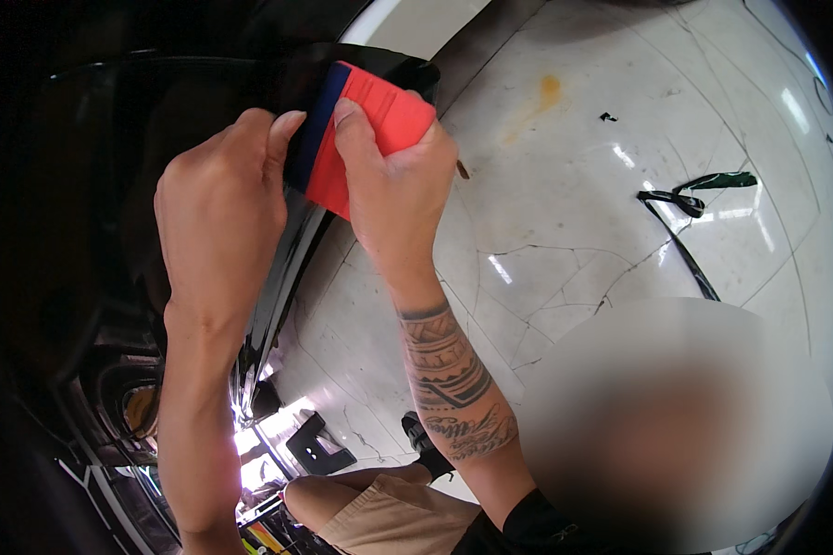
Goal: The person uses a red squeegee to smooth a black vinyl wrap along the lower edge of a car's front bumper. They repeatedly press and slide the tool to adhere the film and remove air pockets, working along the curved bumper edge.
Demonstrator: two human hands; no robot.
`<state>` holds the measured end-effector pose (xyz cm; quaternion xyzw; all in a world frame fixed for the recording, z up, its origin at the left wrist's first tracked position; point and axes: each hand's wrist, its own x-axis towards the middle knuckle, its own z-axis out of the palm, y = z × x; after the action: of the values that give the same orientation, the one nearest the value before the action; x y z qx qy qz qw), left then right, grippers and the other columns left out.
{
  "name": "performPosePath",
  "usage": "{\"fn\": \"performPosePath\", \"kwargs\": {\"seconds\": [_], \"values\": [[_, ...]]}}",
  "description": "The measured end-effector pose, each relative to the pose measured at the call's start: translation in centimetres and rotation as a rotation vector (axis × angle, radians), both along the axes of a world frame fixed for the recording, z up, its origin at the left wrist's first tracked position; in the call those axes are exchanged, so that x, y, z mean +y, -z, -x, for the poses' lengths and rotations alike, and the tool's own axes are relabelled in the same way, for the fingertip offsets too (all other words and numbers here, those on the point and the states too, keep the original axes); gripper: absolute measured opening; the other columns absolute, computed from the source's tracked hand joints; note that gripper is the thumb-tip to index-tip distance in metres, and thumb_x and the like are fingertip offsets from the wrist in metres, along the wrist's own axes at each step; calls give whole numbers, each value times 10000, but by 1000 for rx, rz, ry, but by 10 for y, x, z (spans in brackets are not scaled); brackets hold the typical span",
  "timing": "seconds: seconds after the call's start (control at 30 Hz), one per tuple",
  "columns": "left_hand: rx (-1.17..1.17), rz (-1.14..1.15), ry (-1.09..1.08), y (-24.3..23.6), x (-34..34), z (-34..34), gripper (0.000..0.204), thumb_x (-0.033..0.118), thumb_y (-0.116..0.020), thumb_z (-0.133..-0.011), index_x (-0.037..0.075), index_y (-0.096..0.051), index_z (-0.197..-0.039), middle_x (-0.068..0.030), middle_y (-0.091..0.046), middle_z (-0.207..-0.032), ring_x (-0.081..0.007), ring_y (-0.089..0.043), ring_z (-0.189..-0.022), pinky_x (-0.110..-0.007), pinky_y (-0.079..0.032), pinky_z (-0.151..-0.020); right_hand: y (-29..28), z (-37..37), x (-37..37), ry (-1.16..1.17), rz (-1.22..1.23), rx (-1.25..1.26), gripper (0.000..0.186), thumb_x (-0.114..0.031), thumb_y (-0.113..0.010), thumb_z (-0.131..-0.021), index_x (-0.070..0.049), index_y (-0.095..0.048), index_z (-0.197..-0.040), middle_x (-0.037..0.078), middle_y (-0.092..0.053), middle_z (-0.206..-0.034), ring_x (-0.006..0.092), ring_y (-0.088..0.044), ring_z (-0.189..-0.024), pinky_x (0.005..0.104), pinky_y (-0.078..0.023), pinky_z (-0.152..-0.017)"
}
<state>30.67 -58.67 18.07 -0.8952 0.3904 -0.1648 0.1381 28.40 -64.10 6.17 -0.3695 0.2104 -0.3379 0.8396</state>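
Note:
My right hand point(393, 190) grips a red squeegee point(384, 106), with the thumb laid along its face. The squeegee's dark blue edge strip point(319, 120) faces the glossy black panel point(102, 120) of what looks like a car. Close beside that strip, my left hand point(217, 208) is closed, knuckles up, its thumb pointing toward the squeegee. The left fingers curl under out of sight, so whatever they hold is hidden. A thin black flap point(407, 69) juts past the panel's edge behind the squeegee; I cannot tell whether it is film.
Pale, cracked floor point(546, 203) lies to the right of the panel. On it are a twisted black strip point(694, 199), a small black scrap point(608, 117) and a yellow stain point(550, 90). A black notched object point(319, 447) lies near my legs. A blurred patch covers the lower right.

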Motion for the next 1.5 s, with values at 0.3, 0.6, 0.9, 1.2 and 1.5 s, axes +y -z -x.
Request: {"fn": "performPosePath", "kwargs": {"seconds": [0.3, 0.6, 0.9, 1.2, 1.5], "values": [[88, -56, 11, -11, -2, -2, 203, 149, -681, -923, 4, -603, -805, -181, -589, -645, -402, -609, -624, -417, -490, -575, -21, -12, 18, 274, 231, 31, 121, 17, -616, -892, 57, -507, -926, 179, -520, -902, 347, -593, -751, 383, -475, -659], [11, 117, 44, 12, 86, 38, 457, -21, -734, -826, 91, -617, -1254, -100, -643, -1120, -254, -695, -943, -360, -577, -783, -22, -33, 27, 442, 190, 24, 122, 36, -560, -910, 94, -464, -961, 193, -513, -954, 371, -584, -833, 397, -472, -738], [-353, 210, 177, 48, 148, 47, 401, 9, -723, -832, 100, -645, -1214, -45, -647, -1113, -227, -649, -935, -319, -544, -775, -7, 18, -115, -683, 239, -92, 179, -67, -620, -834, -7, -680, -992, 103, -715, -869, 246, -701, -756, 374, -579, -720], [-607, 118, 161, 60, 195, 40, 302, 221, -786, -859, 194, -716, -1152, 52, -661, -1110, -173, -543, -1132, -367, -351, -891, -62, 50, -95, -370, 2751, -243, 421, -125, -639, -838, -220, -633, -1248, 94, -601, -1149, 261, -610, -1053, 418, -501, -766], [-674, 195, 221, 73, 167, 27, 199, 250, -790, -844, 168, -730, -1015, 90, -660, -963, -128, -547, -984, -351, -311, -791, 7, 28, -107, 328, 2556, -428, 639, -75, -741, -803, -367, -597, -1353, 25, -556, -1347, 241, -500, -1241, 439, -404, -960]]}}
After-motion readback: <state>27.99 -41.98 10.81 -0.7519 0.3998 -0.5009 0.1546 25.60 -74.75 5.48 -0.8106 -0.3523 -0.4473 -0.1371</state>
